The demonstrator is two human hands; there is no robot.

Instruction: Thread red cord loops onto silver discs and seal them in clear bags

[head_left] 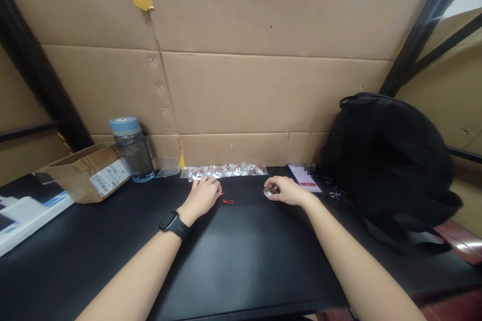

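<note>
Above the black tabletop, my right hand [286,190] pinches a shiny round silver disc [268,192] between thumb and fingers, its lower edge close to the table. Left of it, my left hand [205,194] is palm down with its fingers curled; a bit of red cord shows at its thumb side. Its fingertips are largely hidden. Just right of that hand lies a small red cord loop [228,202]. Behind both hands runs a row of clear plastic packets [226,170] with several round silver pieces and red bits inside.
A blue-lidded bottle [135,153] and an opened cardboard box [86,175] stand at left, near a white power strip [33,223]. On the right are a phone [306,178] with a lit screen, keys [336,194] and a black backpack [391,170]. Cardboard walls [241,90] enclose the back.
</note>
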